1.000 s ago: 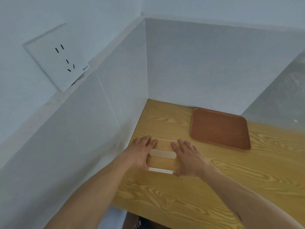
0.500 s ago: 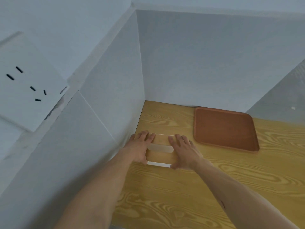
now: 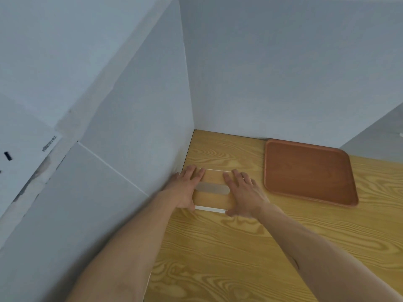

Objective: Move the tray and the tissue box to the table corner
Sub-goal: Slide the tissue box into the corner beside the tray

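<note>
The tissue box (image 3: pixel 212 188) has a wood-coloured top with a pale slot and a white lower edge. It sits on the wooden table (image 3: pixel 250 247) against the left wall, a short way in front of the corner. My left hand (image 3: pixel 185 188) grips its left end and my right hand (image 3: pixel 244 194) grips its right end, fingers laid over the top. The empty brown tray (image 3: pixel 308 171) lies flat to the right of the box, its far edge close to the back wall.
Grey walls close the table on the left (image 3: pixel 135 118) and at the back (image 3: pixel 283 73). A white wall socket (image 3: pixel 19 158) is at the far left. Bare tabletop lies between the box and the corner (image 3: pixel 209 147).
The view has swung so the socket slid to the left edge. Both hands stay on the tissue box, which seems to have edged slightly toward the corner. The tray has not moved.
</note>
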Demonstrator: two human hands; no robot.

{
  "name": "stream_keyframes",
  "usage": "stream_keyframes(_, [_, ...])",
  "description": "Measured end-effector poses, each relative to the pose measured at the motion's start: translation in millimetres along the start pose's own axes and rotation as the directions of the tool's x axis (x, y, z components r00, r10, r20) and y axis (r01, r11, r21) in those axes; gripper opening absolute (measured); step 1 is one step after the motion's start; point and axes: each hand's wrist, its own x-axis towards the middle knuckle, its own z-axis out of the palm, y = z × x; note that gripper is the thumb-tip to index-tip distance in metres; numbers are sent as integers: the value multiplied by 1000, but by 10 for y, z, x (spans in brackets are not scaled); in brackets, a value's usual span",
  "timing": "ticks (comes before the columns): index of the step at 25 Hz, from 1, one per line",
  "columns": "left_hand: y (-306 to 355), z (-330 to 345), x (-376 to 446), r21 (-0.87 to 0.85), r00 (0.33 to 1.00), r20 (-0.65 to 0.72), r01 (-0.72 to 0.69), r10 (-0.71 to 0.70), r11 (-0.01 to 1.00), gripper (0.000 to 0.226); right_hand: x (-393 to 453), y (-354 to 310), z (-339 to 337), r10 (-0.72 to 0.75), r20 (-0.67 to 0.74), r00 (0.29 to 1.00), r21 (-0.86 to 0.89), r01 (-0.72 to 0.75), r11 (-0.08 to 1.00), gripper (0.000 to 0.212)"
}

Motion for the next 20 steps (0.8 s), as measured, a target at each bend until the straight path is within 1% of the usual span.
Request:
stream_keyframes(3, [32,24,-20,-8,1000,21,21,-20,1000,133,-22,-2,11,3,0,1000,14,-3,1000,128])
stream_keyframes(5, [68,86,-74,-71,999,12,52,-51,996,131,-94,-53,35,18,-20,1000,40,-18,999,126])
stream_keyframes(7, [135,218,-184,-162,996,-56,63,-73,985,131,-246,-122,106,23,-79,997,68,-18,998,121])
stream_keyframes(9, [233,419,-358,-213,987,-136,53,-84,976,124,-467,-203,221,-12,-131,991,62,20,998,111])
stream_keyframes(12, [366,758,-622,-158,965,-250,37,-77,987,101,-756,-281,399,-65,-189,980,38,74,997,94])
stream_keyframes(14, [415,919,-733,-116,961,-270,30,-61,993,94,-856,-316,461,-62,-173,983,14,66,998,87])
stream_keyframes(17, [456,1009,-805,-89,960,-274,41,-64,995,95,-912,-394,515,-37,-146,989,-10,36,999,87])
stream_keyframes(20, [497,1000,-824,-75,958,-272,74,-91,994,100,-922,-446,534,-6,-146,989,25,9,1000,89])
